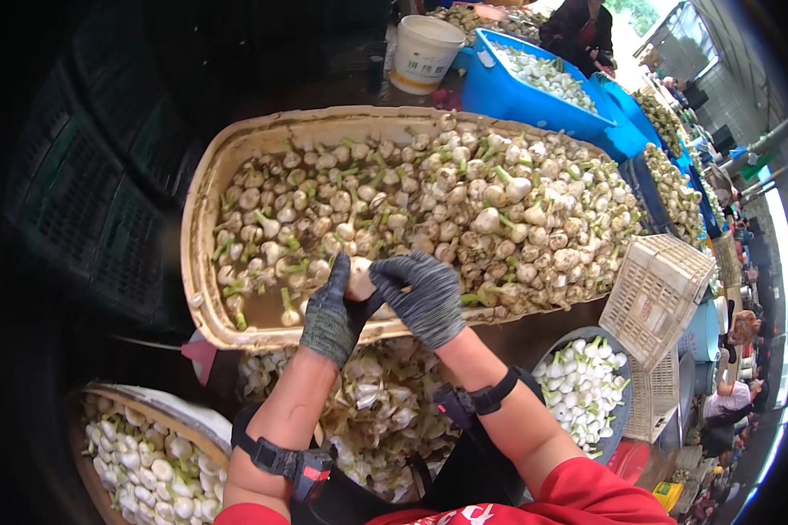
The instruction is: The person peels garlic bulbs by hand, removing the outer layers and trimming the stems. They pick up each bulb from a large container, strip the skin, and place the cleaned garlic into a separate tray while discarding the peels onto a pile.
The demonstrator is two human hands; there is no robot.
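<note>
Both my hands wear grey knitted gloves and meet over the near edge of a long cream tub (203, 188). My left hand (334, 317) is closed around a pale garlic bulb (360, 278), its thumb along the bulb's left side. My right hand (420, 296) has its fingers curled against the same bulb from the right; the fingertips are partly hidden. Below and beyond the hands, the tub holds many unpeeled garlic bulbs (490, 219) with short green stems, some of them in murky water at the left.
Skins and peelings (381, 402) are heaped below my hands. Peeled white bulbs fill a grey basin (623, 398) at right and a container (203, 437) at lower left. A plastic crate (657, 293), a blue tub (490, 87) and a white bucket (425, 54) stand around. A person (580, 35) sits beyond.
</note>
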